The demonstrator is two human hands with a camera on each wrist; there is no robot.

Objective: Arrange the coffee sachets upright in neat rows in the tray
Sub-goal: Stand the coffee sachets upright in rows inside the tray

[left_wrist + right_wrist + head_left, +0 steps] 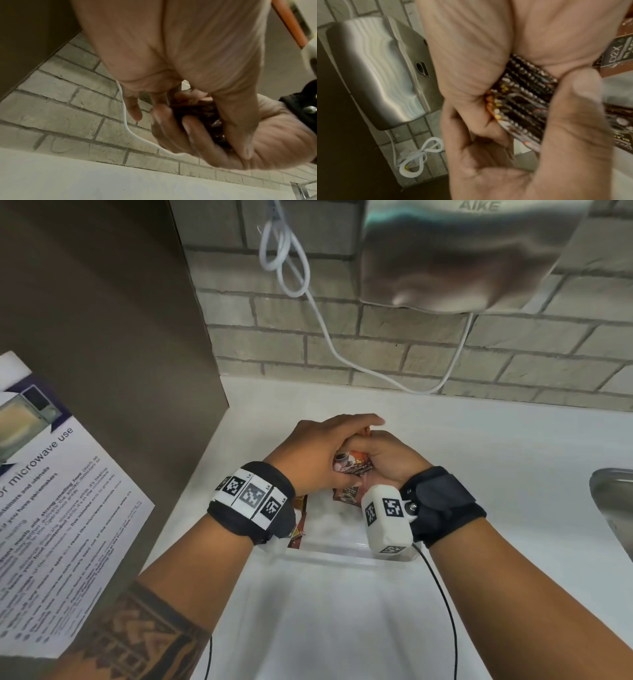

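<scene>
Your right hand [383, 460] has fingers and thumb curled tight round a stack of sachets [520, 102], held above the far end of the tray [329, 553], which sits on the counter [479, 446] near its left edge. Your left hand [318, 453] lies over the stack; its thumb and at least one finger pinch the stack's far side, and one finger [133, 108] sticks out free. Risks: the stack is thick and the foil looks slick, so if either grip eases while you square it, the middle sachets could squirt out and fan across the counter or drop flat into the tray. Lower it tilted and the row will likely topple, since little in the tray would prop it. More sachets [346, 494] lie loose in the tray under your right hand, others at its left wall; set the stack on those and it won't stand straight. Orientation: the stack's crimped ends face the right wrist camera, and the top sachet's printed face looks up toward you. Long axis seems to run roughly left-right between your palms, nearer flat than upright, though I can't tell exactly.
</scene>
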